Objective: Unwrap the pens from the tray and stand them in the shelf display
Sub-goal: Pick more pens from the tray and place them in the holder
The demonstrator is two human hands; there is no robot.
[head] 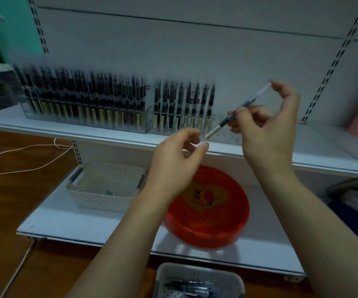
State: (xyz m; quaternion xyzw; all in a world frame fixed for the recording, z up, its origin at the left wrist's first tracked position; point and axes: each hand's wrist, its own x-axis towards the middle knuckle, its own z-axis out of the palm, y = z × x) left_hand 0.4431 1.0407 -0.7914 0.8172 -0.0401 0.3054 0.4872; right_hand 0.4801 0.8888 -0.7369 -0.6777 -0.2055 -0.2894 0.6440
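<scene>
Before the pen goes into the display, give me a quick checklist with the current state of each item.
1. Right hand grips the pen: ok.
2. Wrapper off the pen: cannot tell; the left hand pinches something small and white at the pen's lower tip, blurred.
3. Free slots in the right display: ok, empty section beside the standing pens.
4. Pen upright for insertion: not ok, it is tilted.
5. Path to the display clear: ok, nothing between hands and shelf.
6. More pens in the tray: ok, some visible.

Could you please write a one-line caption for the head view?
Right hand holds a slim black-and-white pen above a round red bowl; left hand pinches something small and white.
</scene>
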